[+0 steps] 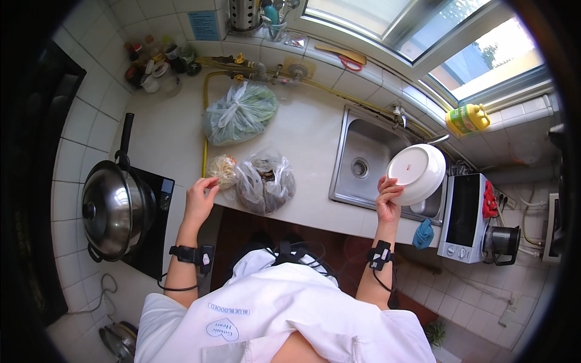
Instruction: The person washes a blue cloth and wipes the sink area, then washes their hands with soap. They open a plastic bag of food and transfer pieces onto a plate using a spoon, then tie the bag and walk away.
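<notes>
My right hand grips the rim of a white dish, tilted with its underside towards me, over the right part of the steel sink. My left hand hovers at the counter's front edge with its fingers apart and nothing seen in it. Close beside its fingertips lies a small clear bag of pale, stringy food. Touching that on the right is a clear plastic bag with dark contents. Behind them sits a knotted bag of green leafy vegetables.
A lidded steel wok stands on the black cooktop at left. Jars and bottles fill the back left corner. A blue cloth hangs at the sink's front edge, near a microwave. A faucet rises behind the sink.
</notes>
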`<state>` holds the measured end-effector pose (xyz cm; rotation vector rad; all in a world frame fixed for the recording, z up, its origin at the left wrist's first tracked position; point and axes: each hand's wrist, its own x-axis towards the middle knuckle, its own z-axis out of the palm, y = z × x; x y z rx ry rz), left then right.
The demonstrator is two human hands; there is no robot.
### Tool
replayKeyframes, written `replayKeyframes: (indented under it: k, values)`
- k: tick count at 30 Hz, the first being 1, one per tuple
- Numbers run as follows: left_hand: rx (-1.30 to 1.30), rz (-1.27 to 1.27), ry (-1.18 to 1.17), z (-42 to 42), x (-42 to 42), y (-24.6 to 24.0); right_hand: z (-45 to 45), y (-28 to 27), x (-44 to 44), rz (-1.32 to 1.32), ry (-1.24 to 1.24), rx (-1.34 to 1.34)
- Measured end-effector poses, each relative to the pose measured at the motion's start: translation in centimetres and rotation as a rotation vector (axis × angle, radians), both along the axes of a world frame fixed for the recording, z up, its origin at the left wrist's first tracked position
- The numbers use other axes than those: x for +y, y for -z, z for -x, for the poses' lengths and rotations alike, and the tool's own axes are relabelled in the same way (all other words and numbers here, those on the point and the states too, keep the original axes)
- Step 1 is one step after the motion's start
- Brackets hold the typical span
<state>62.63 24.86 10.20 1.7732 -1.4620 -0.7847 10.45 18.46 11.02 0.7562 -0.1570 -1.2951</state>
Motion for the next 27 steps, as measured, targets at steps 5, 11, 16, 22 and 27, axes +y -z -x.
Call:
replayKeyframes:
  k: [5,11,16,22,27]
  values:
    - [-0.015,-0.02,-0.029,1.3,1.0,-1.0,-1.2,2.3,-0.7,-0.267,-0.103,0.011]
    - [-0.011,-0.014,-0.113,2.1,1.8,-2.4,-0.1,2.5,-3.9,-0.203,-0.139,-0.004]
    - [-0.032,-0.097,-0.168,3.6,2.6,-2.5,1.2,3.4,-5.2,0.006,-0.183,0.042]
    - [-0.006,-0.105,-0.184,5.5,4.0,-2.9,1.6,7.4,-4.1,-0.384,-0.304,0.082]
    - [0.073,-0.129,-0.292,7.3,2.5,-3.5,-1.0,8.6,-7.1,-0.235,-0.342,0.879]
